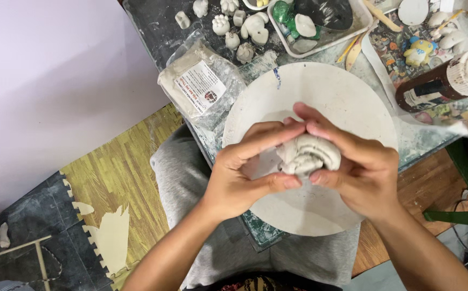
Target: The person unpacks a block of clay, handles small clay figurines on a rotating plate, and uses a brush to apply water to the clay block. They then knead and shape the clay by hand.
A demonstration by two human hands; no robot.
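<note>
A lump of grey-white clay (308, 155), creased and folded, is held between both hands above a round white board (347, 97). My left hand (245, 172) grips its left side, thumb below and fingers curled over the top. On the other side my right hand (358, 167) wraps it, fingertips meeting the left hand's fingers on top. The board lies at the table's near edge, over my lap in grey trousers.
A clear bag of pale clay with a label (199, 81) lies left of the board. Several small white clay figures (239, 29) stand behind it, beside a white tray (320, 40) with green and white pieces. A dark brown bottle (433, 89) lies at the right.
</note>
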